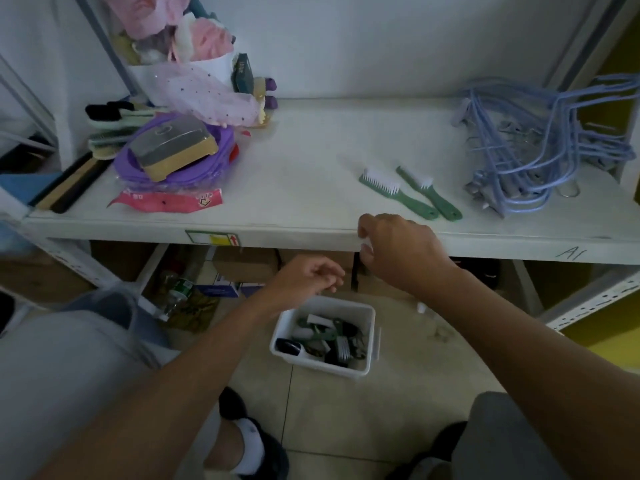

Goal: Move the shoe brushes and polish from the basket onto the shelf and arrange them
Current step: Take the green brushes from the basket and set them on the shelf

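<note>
Two green brushes with white bristles lie side by side on the white shelf (304, 168): one brush (394, 194) to the left, the other brush (427, 192) just right of it. A white basket (370, 336) stands on the floor below, holding several green and black brushes and dark items (325, 339). My right hand (398, 252) hangs at the shelf's front edge, fingers loosely curled, holding nothing. My left hand (308, 277) hovers above the basket's far left corner, fingers loosely bent and empty.
A pile of purple lids, a boxed item (173, 147), brushes and pink cloth fills the shelf's left end. Blue hangers (540, 147) are heaped at its right end. Boxes and a bottle (176, 292) sit under the shelf. My knees and shoes flank the basket.
</note>
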Tool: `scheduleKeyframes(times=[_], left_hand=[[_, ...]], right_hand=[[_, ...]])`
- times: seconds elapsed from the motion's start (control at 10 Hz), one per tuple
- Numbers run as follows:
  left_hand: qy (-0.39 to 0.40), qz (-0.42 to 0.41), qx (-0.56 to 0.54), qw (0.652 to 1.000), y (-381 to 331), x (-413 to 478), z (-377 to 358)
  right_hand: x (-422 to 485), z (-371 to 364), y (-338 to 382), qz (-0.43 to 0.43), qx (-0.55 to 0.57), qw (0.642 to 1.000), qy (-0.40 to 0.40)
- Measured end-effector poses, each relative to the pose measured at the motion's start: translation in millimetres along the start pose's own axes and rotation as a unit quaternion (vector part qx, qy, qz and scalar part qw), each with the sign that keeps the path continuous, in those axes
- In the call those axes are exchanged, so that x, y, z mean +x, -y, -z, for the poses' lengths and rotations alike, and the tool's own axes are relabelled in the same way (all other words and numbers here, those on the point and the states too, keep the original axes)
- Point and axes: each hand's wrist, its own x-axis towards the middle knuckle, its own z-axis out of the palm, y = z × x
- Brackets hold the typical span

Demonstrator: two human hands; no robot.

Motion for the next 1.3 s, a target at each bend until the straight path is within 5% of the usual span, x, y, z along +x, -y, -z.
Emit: scheduleKeyframes(times=[0.4, 0.6, 0.9, 1.3], left_hand=[[0.12, 0.126, 0.283, 0.943, 151.0, 59.4, -80.1], [0.153, 0.041, 0.465, 0.871, 191.8, 89.1, -107.9], [0.221, -0.118, 0.588, 0.769, 222.8, 112.4, -124.1], [0.084, -0.028, 0.36, 0.929, 174.1, 74.2, -53.5]], right_hand=[[-17.5, -45.5, 3.9, 0.039, -0.047, 0.98, 0.189], [-14.3, -67.2, -6.4, 0.051, -0.067, 0.975, 0.205], [-9.1, -83.0, -16.0, 0.037, -0.063, 0.973, 0.219], [-0.3, -73.2, -12.2, 0.042, -0.061, 0.96, 0.27]])
